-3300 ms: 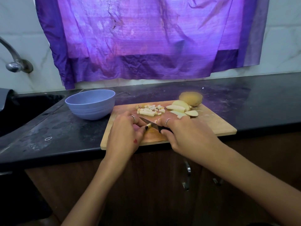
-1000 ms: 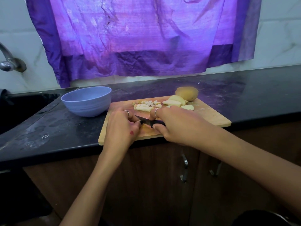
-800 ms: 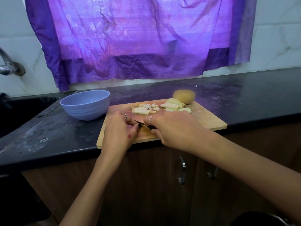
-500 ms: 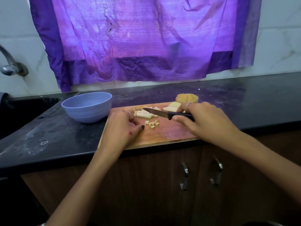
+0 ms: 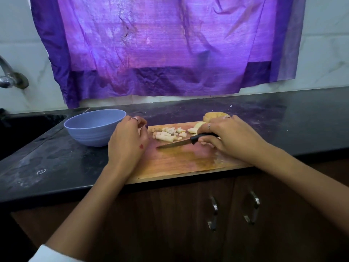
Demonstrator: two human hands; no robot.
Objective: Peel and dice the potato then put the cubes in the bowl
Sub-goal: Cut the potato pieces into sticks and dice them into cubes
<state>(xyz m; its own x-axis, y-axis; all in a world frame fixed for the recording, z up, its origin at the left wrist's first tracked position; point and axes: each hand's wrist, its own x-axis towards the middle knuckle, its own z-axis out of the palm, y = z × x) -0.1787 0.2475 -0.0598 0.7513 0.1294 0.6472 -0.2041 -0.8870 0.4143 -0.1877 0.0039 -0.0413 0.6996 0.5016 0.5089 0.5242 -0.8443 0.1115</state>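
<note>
now right hand [image 5: 229, 138] gripping knife [image 5: 181, 143] handle, left hand [image 5: 128, 142] loose, empty; sweep cubes [image 5: 168, 133] gently toward bowl [image 5: 94, 126], blade flat.

Both forearms are reaching forward from the lower edge of the view toward the cutting board [image 5: 181, 163], the landmark here. The left hand [image 5: 127, 142] is lying over the board's left edge, back of the hand up, fingers loosely curled and holding nothing, a ring showing on one finger and a small red mark near the thumb base. The right hand [image 5: 229, 138] is sitting over the board's far right part, palm down, its fingers curling round the black handle of a knife [image 5: 181, 143] whose blade is pointing left across the board toward the left hand.
</note>
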